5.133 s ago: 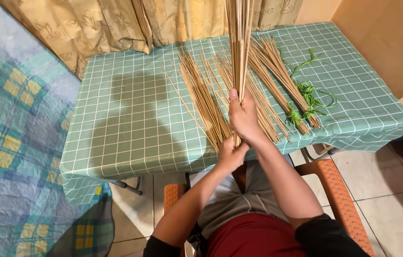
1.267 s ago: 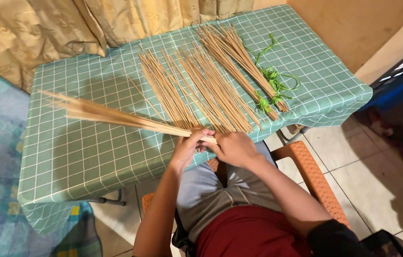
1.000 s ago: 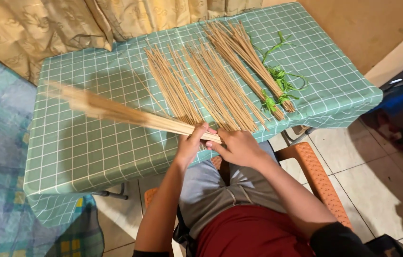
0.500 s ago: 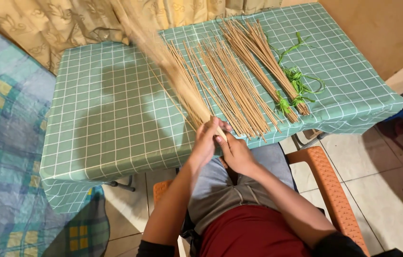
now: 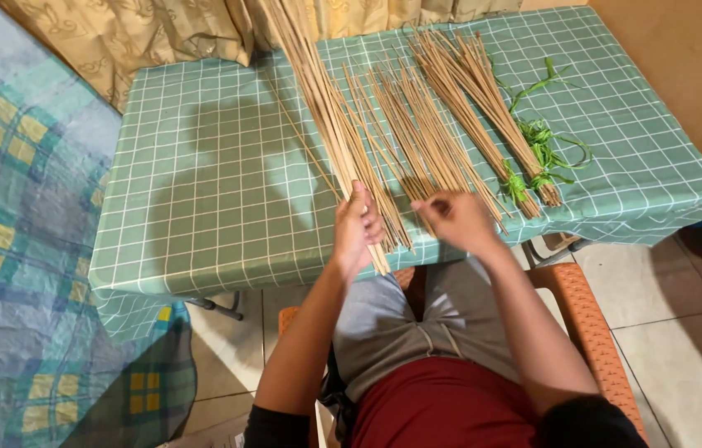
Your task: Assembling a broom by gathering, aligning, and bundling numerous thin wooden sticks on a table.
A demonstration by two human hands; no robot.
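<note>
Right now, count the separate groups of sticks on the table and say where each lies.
3: one bundle in the left hand's grip, a loose spread mid-table, and a green-tied bundle to the right. Overlaps may hide more.

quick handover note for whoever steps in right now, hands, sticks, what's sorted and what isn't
Left hand: grip shut on the bundle of thin sticks, which slants up and away over the table.
Right hand: blurred, above the table's near edge, holds nothing that I can make out.
Done: the tied bundles lie to the right, bound with green strips at their near ends.
Left: the loose sticks in the middle lie unbound, and the held bundle shows no tie.
</note>
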